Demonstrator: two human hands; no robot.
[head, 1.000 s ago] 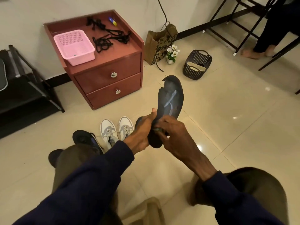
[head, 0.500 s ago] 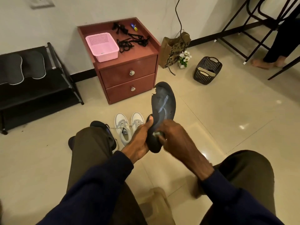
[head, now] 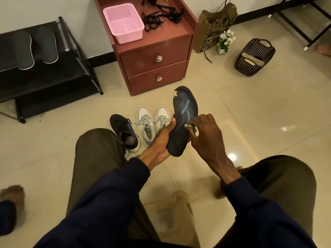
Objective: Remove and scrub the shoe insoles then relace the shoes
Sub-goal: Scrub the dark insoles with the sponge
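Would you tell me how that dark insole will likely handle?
Probably floppy: the dark insole bends above the left hand gripping its heel. Likely light: one hand holds it up. Its ragged toe edge may tear under the right hand's scrubber.

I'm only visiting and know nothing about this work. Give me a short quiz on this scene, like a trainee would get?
1. True or false: the left hand holds the dark insole while the right hand presses a small scrubber against it.
2. Where do the black laces lie? A on the floor; B on the red cabinet; C inside a shoe.
3. How many grey insoles lie on the black rack?
Key: 1 true; 2 B; 3 two.
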